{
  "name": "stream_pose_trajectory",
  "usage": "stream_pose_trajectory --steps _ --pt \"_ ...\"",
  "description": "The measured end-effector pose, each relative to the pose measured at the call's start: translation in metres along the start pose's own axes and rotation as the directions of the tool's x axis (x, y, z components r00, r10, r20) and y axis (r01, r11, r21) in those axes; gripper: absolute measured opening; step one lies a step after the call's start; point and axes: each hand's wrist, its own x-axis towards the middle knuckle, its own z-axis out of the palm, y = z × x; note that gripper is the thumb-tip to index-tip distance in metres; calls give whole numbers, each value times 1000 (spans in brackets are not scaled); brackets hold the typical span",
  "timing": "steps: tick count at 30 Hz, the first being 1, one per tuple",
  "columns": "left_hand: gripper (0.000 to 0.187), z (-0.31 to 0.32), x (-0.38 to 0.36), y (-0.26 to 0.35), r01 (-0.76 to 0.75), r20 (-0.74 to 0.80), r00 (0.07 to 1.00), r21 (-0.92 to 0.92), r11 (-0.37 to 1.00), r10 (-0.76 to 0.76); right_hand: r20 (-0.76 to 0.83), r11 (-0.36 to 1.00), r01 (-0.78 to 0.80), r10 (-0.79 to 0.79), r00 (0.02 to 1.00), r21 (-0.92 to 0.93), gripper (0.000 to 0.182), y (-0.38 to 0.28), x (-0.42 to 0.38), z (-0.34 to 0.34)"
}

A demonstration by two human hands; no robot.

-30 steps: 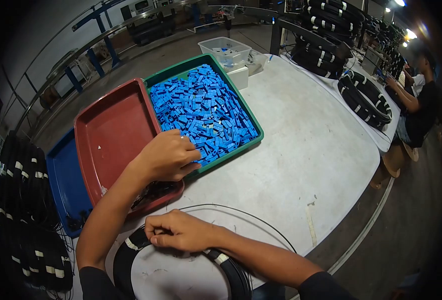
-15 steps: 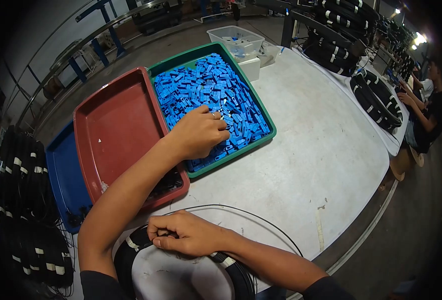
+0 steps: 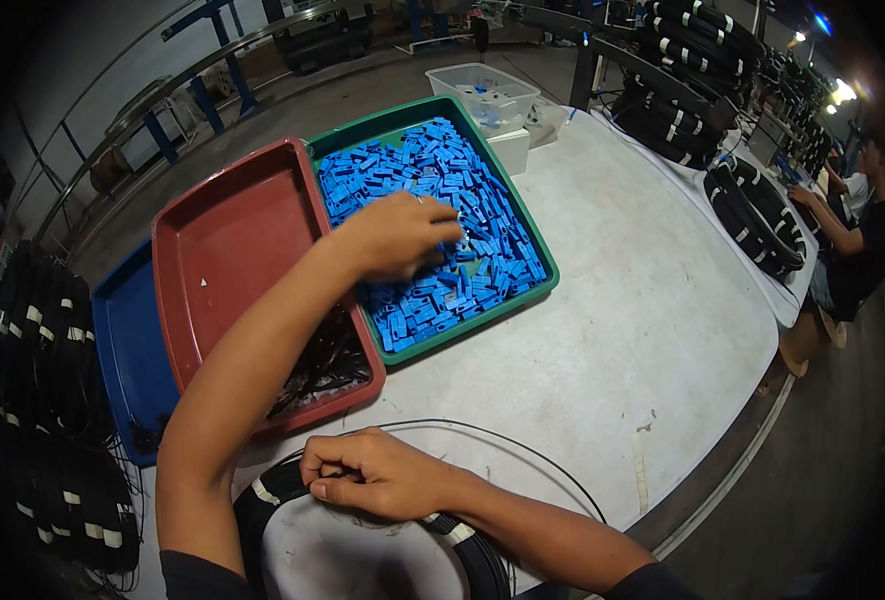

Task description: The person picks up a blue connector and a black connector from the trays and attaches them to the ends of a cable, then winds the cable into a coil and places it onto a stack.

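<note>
My left hand (image 3: 398,238) is over the green tray (image 3: 468,327), its fingers curled and partly blurred just above a heap of small blue plastic pieces (image 3: 503,250). What its fingertips hold, if anything, I cannot make out. Close to me, my right hand (image 3: 378,475) is closed around the upper part of a black cable coil (image 3: 485,562) bound with white tape. One loose cable strand (image 3: 523,440) curves from the coil across the white table (image 3: 613,310).
A red tray (image 3: 233,220) with dark pieces at its near end overlaps a blue tray (image 3: 128,320). Behind stands a clear plastic bin (image 3: 483,95). Black coils (image 3: 48,400) are stacked at left, with another coil (image 3: 758,215) at right near a seated person (image 3: 848,240).
My left hand has lifted slightly up from the blue pieces, uncovering more of them below it. My right hand stays on the coil. The view has shifted a little.
</note>
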Motion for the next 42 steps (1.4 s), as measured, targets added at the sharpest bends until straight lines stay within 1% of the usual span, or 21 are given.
stream_pose_trajectory --steps 1,4,6,9,11,13,15,17,19,21,22,24,28,32,34,35,37,38,40,41,42 --pt "27 -4 -3 -7 -42 -107 993 108 993 53 2 1000 0 0 1000 -1 17 0 0 0" --pt "27 -20 0 -27 42 -110 994 156 987 -25 10 999 -29 29 1000 -13 16 -1 0 1" --pt "27 -27 5 -36 150 -139 982 184 971 -126 -55 998 0 3 999 60 11 1 1 4" --pt "29 -28 14 -36 172 -157 975 78 982 -158 -46 996 -25 28 999 82 10 -4 0 2" --pt "31 -20 22 -34 146 -162 978 79 986 -132 -49 997 -22 25 998 68 9 -3 0 3" --pt "32 -4 32 -37 24 -242 970 217 976 30 -55 998 -24 27 998 50 9 -3 -1 2" --pt "30 1 40 -36 14 -256 966 232 973 47 -35 995 -53 56 998 83 9 -3 0 1" --pt "26 -10 44 -26 151 -144 981 154 976 -130 -32 995 -59 61 998 74 9 -6 0 0" --pt "20 -12 47 -27 190 -154 974 145 971 -167 -30 996 -62 64 998 65 8 -8 -1 -1" --pt "16 -14 48 -29 278 -87 958 70 958 -272 -31 997 -56 57 998 50 8 -9 -1 -1" --pt "16 -13 48 -33 281 -88 957 71 957 -275 -28 997 -56 58 998 50 8 -9 -1 -1" --pt "17 -13 46 -40 199 -147 970 37 979 -192 -33 998 -47 49 998 41 9 -7 -1 -1" --pt "26 -11 43 -45 160 -198 967 -31 987 -163 -22 997 -65 66 998 52 10 -9 -1 -1" --pt "23 -9 40 -49 163 -214 961 -81 983 -177 -33 998 -61 62 998 33 11 -7 -1 -2" --pt "30 -6 36 -51 46 -420 905 -61 997 -67 -28 997 -71 72 997 29 11 -7 -1 -1" --pt "30 -6 35 -52 47 -423 904 -59 997 -67 -44 995 -84 86 995 55 11 -7 -2 0" --pt "26 -18 28 -46 124 -340 924 -171 977 -177 -54 993 -89 93 994 78 11 -7 -2 1" --pt "26 -23 21 -40 130 -340 923 -166 978 -180 -68 992 -93 98 993 80 12 -7 -2 2" --pt "31 -31 2 -25 121 -437 847 -398 909 -304 -93 993 -79 88 992 93 12 -2 -3 3" --pt "31 -34 -10 -16 136 -437 843 -391 910 -313 -104 989 -71 85 991 127 12 0 -4 4" --pt "32 -38 -25 -2 110 -468 799 -504 856 -378 -105 988 -76 90 990 134 12 0 -5 4"
